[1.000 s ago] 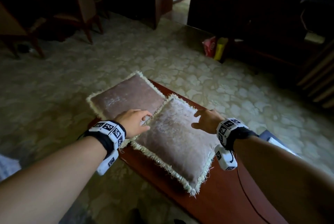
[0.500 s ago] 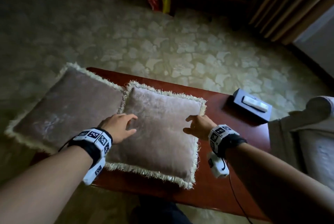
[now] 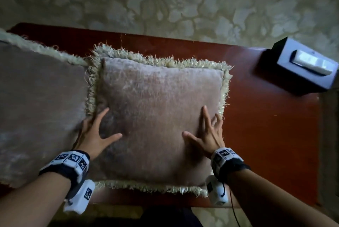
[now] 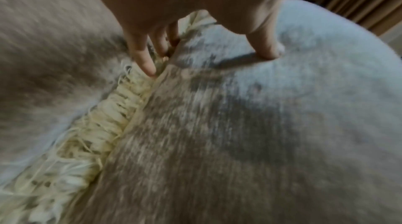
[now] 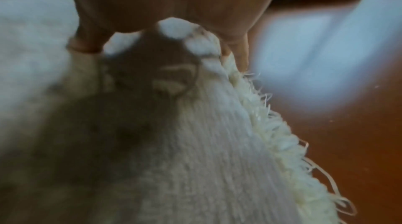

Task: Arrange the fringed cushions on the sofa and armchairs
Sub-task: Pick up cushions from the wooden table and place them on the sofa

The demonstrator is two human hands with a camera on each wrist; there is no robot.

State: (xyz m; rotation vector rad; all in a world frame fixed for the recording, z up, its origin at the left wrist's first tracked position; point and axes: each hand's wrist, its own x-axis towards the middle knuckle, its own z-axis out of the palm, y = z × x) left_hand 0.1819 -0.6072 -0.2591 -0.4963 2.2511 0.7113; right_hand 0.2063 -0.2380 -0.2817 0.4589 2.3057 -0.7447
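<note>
Now | left hand [image 3: 95, 135], right hand [image 3: 205, 135]: fingers spread, flanking cushion [image 3: 157, 116] | on table [image 3: 266, 126]

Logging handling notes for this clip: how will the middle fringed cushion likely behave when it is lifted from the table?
The cushion looks plump and soft, dimpling under the left hand and right hand, so it will probably sag rather than stay stiff. It is likely light for its bulk. The loose fringe may dangle and snag on the neighbouring cushion.
</note>
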